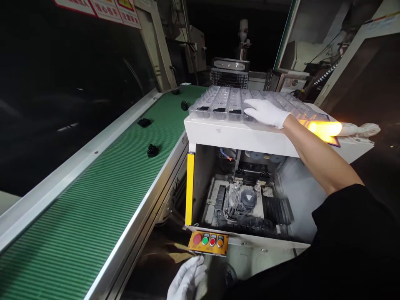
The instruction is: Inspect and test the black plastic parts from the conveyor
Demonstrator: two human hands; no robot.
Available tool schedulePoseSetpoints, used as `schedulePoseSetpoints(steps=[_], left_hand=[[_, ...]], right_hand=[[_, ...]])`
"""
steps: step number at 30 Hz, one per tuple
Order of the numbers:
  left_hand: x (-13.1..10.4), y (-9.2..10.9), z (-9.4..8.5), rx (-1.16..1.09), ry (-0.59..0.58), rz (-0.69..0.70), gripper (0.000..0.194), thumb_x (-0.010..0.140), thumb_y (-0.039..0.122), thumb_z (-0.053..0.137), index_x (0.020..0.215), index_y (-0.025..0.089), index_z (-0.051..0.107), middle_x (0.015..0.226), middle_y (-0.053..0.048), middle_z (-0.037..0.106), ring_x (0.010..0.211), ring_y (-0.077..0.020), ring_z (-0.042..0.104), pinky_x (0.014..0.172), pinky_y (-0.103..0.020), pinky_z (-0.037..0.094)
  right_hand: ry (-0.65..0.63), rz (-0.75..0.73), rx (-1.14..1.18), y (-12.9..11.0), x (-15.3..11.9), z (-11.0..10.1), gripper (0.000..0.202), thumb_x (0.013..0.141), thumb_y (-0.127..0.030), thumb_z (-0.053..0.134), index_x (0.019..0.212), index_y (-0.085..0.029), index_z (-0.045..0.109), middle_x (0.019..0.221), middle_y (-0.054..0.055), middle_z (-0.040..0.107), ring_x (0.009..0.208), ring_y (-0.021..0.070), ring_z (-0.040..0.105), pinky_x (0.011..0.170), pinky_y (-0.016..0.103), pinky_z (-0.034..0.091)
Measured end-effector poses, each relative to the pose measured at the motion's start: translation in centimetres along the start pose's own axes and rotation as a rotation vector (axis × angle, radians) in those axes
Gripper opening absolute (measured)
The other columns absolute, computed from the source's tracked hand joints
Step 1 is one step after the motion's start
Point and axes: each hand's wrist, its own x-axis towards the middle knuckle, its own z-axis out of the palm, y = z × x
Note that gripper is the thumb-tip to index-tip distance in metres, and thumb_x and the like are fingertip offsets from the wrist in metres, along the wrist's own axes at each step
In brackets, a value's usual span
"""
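My right hand [265, 112], in a white glove, rests over a clear plastic tray [218, 95] on the machine top. Its thumb and fingers are apart, and I see nothing held between them. Small black parts [219, 110] sit in the tray's near row, one partly hidden beneath this hand. Low in view, my gloved left hand [187, 278] is beside an orange-yellow button panel [208, 243]. The left fingers are curled in; whatever they may hold is hidden.
A green ribbed conveyor belt [103, 200] runs along the left, carrying several black parts [152, 150]. Below the tray, the white machine housing [237, 135] opens onto a fixture with cables [240, 204]. An amber light [325, 128] glows beside my right forearm. A yellow bar [190, 189] edges the opening.
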Motion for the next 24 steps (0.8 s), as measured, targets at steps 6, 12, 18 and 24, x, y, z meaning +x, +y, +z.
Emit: schedulePoseSetpoints(steps=[6, 12, 18, 24], left_hand=[[-2.2, 1.9, 2.9, 0.181, -0.041, 0.007, 0.051, 0.062, 0.031, 0.098, 0.105, 0.013, 0.079, 0.106, -0.01, 0.082, 0.095, -0.0243, 0.077, 0.081, -0.026, 0.063], [-1.4, 1.0, 4.3, 0.341, -0.111, 0.107, 0.053, 0.068, 0.046, 0.096, 0.106, 0.014, 0.079, 0.111, -0.009, 0.08, 0.1, -0.0237, 0.075, 0.094, -0.03, 0.061], [2.7, 4.7, 9.0, 0.571, -0.166, 0.378, 0.047, 0.067, 0.051, 0.094, 0.093, 0.014, 0.079, 0.101, -0.01, 0.079, 0.098, -0.0254, 0.073, 0.1, -0.036, 0.058], [13.8, 8.7, 22.4, 0.778, -0.537, 0.59, 0.085, 0.052, 0.035, 0.102, 0.129, 0.015, 0.07, 0.13, -0.014, 0.073, 0.12, -0.0289, 0.068, 0.113, -0.045, 0.051]], right_hand=[[0.059, -0.026, -0.078, -2.4, -3.8, 0.2, 0.041, 0.099, -0.05, 0.067, 0.119, -0.015, 0.065, 0.145, 0.015, 0.063, 0.151, 0.0395, 0.04, 0.131, 0.061, 0.021], [0.209, 0.134, 0.016, -11.8, -15.7, -1.0, 0.034, 0.102, -0.037, 0.059, 0.133, -0.028, 0.068, 0.149, 0.007, 0.063, 0.147, 0.0351, 0.049, 0.131, 0.055, 0.032], [-0.316, 0.649, 0.691, -12.9, -36.9, 9.0, 0.031, 0.099, -0.049, 0.06, 0.087, -0.03, 0.081, 0.089, 0.002, 0.081, 0.084, 0.0278, 0.078, 0.079, 0.044, 0.066], [0.352, 1.058, 0.525, -2.2, -37.5, 18.1, 0.033, 0.079, -0.049, 0.078, 0.1, -0.023, 0.077, 0.103, 0.009, 0.081, 0.097, 0.0297, 0.075, 0.098, 0.051, 0.06]])
